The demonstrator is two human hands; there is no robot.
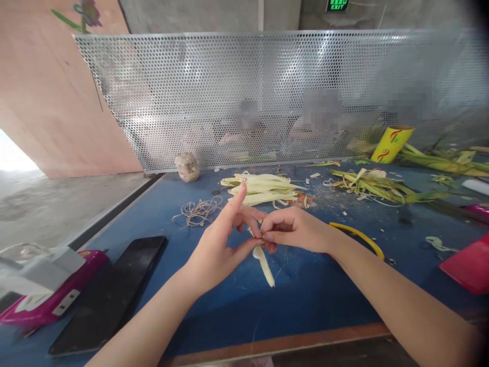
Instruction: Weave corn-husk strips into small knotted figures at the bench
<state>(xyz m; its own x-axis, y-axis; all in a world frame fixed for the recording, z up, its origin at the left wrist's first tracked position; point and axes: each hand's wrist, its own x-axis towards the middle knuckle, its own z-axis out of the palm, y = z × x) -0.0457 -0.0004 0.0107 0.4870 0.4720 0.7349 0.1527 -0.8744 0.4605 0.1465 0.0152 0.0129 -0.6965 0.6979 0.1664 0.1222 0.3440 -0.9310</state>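
Observation:
My left hand (221, 239) and my right hand (294, 229) meet above the blue table (313, 295), both pinching the top of a pale yellow leaf strip (265, 265) that hangs down between them. My left index finger sticks up while the thumb and other fingers pinch. My right fingers are curled tight on the strip. A pile of similar pale strips (263, 188) lies just beyond the hands.
A black phone (114, 290) and a magenta device (49, 295) lie at the left. A tangle of string (198, 211), a yellow-handled tool (362, 237), green leaf scraps (378, 186), a yellow cup (391, 144) and a red object (468, 265) surround the hands. A perforated metal screen (267, 92) stands behind, with people beyond it.

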